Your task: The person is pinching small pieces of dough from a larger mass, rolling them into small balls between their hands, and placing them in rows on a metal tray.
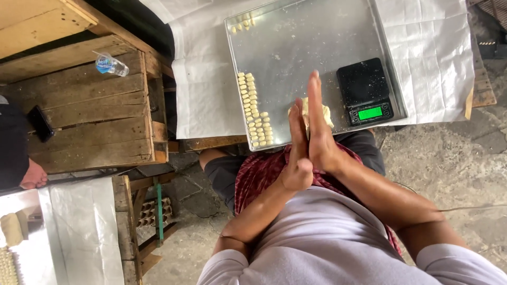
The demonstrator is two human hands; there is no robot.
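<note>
My left hand [297, 158] and my right hand [318, 126] are pressed palm to palm, fingers straight and pointing away from me, above the near edge of a shallow metal tray [296, 47]. Whether anything lies between the palms is hidden. Just behind my right hand a pale lump of dough [329, 116] rests on the tray. To the left of my hands, rows of small dough pieces [254, 113] line the tray, and a few more pieces [243, 25] sit in its far left corner. A black digital scale [365, 89] with a green display stands at the tray's near right.
The tray lies on a white sheet [200, 79]. At left, a wooden crate [90, 105] carries a plastic bottle [111, 65] and a black phone [40, 122]. Another person's foot [34, 177] shows at the left edge. A second metal tray [79, 227] with dough [10, 229] sits lower left.
</note>
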